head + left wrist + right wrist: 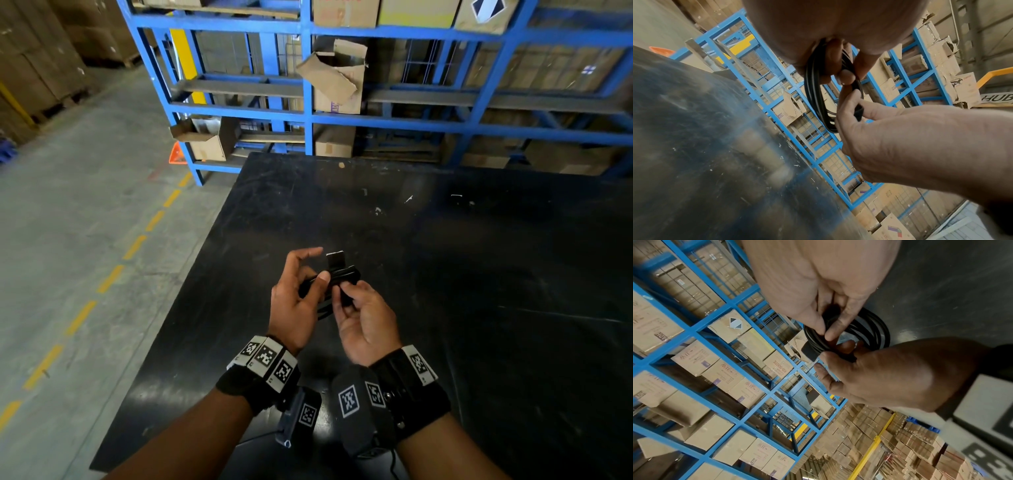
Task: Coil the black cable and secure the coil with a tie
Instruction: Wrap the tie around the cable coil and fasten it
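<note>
Holding one black cable coil and one tie, two hands

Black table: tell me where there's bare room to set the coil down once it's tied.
The black table lies bare right of the right hand and ahead of both hands toward the blue rack, save small white scraps. It is crowded only where the left hand and right hand hold the cable coil.
</note>
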Demonstrator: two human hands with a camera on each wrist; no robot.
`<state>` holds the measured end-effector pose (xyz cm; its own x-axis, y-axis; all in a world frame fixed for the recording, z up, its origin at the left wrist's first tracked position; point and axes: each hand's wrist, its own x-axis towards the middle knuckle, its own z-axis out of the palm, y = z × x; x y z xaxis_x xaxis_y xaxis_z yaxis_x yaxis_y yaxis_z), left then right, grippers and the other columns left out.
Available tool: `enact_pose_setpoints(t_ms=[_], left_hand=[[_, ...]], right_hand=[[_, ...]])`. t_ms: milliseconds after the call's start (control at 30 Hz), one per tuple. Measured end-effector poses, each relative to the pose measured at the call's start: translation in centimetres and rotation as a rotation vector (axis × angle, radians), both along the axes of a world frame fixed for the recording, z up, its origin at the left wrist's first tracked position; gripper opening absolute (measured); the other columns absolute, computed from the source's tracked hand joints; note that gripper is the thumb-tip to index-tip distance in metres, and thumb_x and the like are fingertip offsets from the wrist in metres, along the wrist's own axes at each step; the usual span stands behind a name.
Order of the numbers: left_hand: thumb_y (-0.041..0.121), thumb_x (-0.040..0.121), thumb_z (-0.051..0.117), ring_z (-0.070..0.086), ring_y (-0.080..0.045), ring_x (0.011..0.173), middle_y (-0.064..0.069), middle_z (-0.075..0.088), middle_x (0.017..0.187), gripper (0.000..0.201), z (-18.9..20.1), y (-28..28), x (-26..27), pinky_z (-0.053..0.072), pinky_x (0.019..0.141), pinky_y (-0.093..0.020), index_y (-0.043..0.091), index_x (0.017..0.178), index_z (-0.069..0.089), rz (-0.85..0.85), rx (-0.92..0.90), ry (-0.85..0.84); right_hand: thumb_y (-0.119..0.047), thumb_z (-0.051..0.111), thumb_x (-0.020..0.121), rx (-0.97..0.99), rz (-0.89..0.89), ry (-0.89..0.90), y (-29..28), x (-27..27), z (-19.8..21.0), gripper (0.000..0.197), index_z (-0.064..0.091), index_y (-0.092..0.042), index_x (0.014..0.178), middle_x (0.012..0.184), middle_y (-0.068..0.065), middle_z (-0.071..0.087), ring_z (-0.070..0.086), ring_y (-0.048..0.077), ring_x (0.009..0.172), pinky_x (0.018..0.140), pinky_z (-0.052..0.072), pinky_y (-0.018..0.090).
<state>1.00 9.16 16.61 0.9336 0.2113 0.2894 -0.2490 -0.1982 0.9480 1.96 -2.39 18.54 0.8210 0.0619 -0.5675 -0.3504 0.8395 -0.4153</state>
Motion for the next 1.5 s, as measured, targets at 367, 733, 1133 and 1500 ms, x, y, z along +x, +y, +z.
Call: enact_pose_setpoints(t_ms=[367, 733, 1133, 1500], left_hand=[[0.026, 0.095, 0.061, 0.062, -0.016, 0.07, 0.001, 0.07, 0.076, 0.015, 0.4, 0.4, 0.1, 0.05, 0.07, -0.035, 0.016, 0.09, 0.071, -0.023, -0.086, 0.074], [0.02, 0.093, 0.062, 0.051, -0.007, 0.057, 0.014, 0.056, 0.056, 0.013, 1.4, 0.8, 0.2, 0.044, 0.064, -0.027, 0.014, 0.088, 0.072, -0.023, 0.021, 0.147], [0.017, 0.099, 0.063, 0.058, -0.001, 0.065, 0.016, 0.064, 0.069, 0.012, 2.6, 2.2, -1.4, 0.045, 0.069, -0.022, 0.022, 0.091, 0.071, -0.253, 0.312, 0.074], [0.022, 0.099, 0.063, 0.055, 0.006, 0.061, 0.026, 0.06, 0.06, 0.017, 3.4, 2.4, -0.5, 0.038, 0.063, -0.013, 0.026, 0.084, 0.07, -0.425, 0.574, 0.232]], right_hand=[[0.006, 0.071, 0.088, -0.489, 0.077, -0.268, -0.9, -1.5, 1.0, 0.011, 0.065, -0.004, 0.091, 0.083, 0.015, 0.075, 0.074, 0.017, 0.068, 0.066, 0.058, 0.024], [-0.002, 0.07, 0.081, -1.729, 0.047, -1.058, -3.7, -1.9, -0.6, 0.018, 0.072, -0.011, 0.097, 0.09, -0.001, 0.062, 0.053, 0.004, 0.066, 0.063, 0.046, 0.013], [-0.004, 0.083, 0.078, -1.438, 0.455, -1.071, -7.0, 1.4, 1.6, 0.013, 0.079, -0.012, 0.087, 0.102, -0.003, 0.078, 0.075, 0.008, 0.095, 0.081, 0.064, 0.032], [-0.004, 0.09, 0.069, -1.409, 0.534, -1.015, -7.7, 1.4, 1.5, 0.017, 0.076, -0.012, 0.074, 0.074, -0.003, 0.077, 0.074, 0.014, 0.068, 0.066, 0.062, 0.031]])
